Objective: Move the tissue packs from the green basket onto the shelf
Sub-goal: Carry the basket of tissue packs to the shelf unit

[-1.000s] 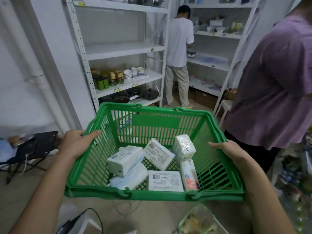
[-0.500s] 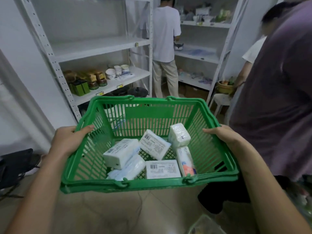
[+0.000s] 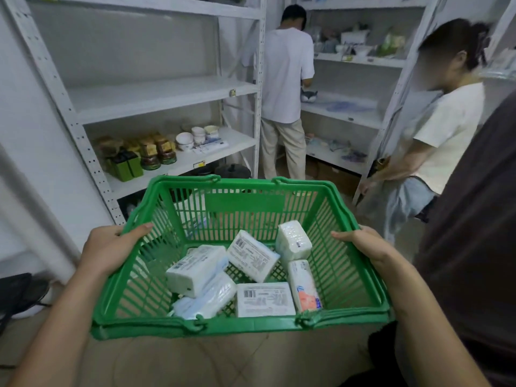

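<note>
I carry a green basket (image 3: 243,326) in front of me, held by both side rims. My left hand (image 3: 107,248) grips the left rim and my right hand (image 3: 365,244) grips the right rim. Several white tissue packs (image 3: 252,256) lie loose on the basket's bottom, one with an orange end (image 3: 304,286) on the right. Ahead to the left stands a white metal shelf unit (image 3: 156,97); its middle board is bare.
The lower board (image 3: 212,153) holds jars, green boxes and small bowls. A person in a white shirt (image 3: 284,76) stands at a second shelf unit straight ahead. Another person (image 3: 435,129) stands right, and a dark-sleeved figure (image 3: 480,219) fills the right edge.
I have moved nearer to the left shelf unit with the basket. The person on the right has shifted aside, so another person behind shows. Both hands keep their hold.
</note>
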`<state>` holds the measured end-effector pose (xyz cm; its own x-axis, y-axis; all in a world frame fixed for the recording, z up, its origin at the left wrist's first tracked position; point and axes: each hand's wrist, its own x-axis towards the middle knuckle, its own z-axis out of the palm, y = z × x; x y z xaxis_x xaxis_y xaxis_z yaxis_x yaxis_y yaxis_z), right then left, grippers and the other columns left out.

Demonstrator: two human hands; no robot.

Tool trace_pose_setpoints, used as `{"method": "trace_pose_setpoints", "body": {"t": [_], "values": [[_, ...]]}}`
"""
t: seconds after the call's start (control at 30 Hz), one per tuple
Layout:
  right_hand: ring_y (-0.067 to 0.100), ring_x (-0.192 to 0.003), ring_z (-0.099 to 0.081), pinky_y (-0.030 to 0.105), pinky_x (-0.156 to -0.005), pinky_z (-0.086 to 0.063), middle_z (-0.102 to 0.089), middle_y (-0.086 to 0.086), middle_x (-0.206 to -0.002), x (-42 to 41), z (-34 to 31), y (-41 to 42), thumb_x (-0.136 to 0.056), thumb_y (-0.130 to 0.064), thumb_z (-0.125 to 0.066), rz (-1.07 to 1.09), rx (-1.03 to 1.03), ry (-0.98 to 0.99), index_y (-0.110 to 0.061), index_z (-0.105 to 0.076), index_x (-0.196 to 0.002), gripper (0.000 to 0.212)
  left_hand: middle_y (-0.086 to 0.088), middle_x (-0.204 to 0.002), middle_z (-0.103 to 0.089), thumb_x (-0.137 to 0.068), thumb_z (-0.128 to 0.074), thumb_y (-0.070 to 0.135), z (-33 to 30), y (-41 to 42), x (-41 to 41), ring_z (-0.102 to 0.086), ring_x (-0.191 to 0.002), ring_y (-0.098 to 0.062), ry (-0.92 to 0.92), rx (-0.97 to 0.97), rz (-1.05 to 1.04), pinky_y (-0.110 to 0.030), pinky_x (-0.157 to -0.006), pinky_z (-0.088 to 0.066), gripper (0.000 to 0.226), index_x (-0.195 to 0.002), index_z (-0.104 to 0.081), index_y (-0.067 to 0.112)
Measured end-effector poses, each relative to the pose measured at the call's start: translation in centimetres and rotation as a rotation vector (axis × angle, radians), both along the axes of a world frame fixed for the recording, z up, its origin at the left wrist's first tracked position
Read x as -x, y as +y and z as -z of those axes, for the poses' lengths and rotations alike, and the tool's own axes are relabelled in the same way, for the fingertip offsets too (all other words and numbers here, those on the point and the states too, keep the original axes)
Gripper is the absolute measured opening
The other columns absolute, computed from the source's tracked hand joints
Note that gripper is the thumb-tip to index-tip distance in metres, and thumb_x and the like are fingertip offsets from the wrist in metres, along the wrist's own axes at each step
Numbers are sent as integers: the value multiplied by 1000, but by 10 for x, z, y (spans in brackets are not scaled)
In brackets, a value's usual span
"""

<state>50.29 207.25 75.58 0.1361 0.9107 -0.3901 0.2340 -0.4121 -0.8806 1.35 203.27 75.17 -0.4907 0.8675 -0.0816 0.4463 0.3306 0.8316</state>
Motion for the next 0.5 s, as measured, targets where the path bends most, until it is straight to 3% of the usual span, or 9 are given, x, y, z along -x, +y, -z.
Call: {"method": "trace_pose_setpoints", "body": {"t": [0.17,0.27,0.33,0.5], "values": [[38,-79,-78,42,-72,-66,-80,23,-99,5,3,71,-92,-17,-76,-51,17,6,-9,-69,-116,27,-37,-90,-73,-81,-77,63,2,48,2,-70,-70,-37,33,44,-51,-35,-67,-40,78,-93,-72,-14],[49,-97,-75,56,-89,-62,-79,27,-103,14,10,115,-91,-18,-76,-67,40,1,-9,-69,-115,27,-32,-78,-70,-82,-77,62,8,82,9,-61,-65,-26,15,67,-66,-34,-66,-38,80,-92,-68,-17],[50,-102,-73,58,-92,-61,-78,26,-105,21,15,144,-92,-20,-76,-80,52,-8,-10,-68,-116,27,-33,-75,-68,-82,-77,61,13,107,17,-59,-63,-25,5,69,-81,-33,-65,-38,78,-85,-67,-16],[33,-71,-80,37,-66,-64,-82,15,-84,33,29,208,-92,-19,-76,-78,71,1,-11,-69,-112,23,-10,-57,-53,-84,-77,59,17,168,30,-51,-54,-22,25,53,-75,-31,-58,-31,59,-59,-51,12]]}}
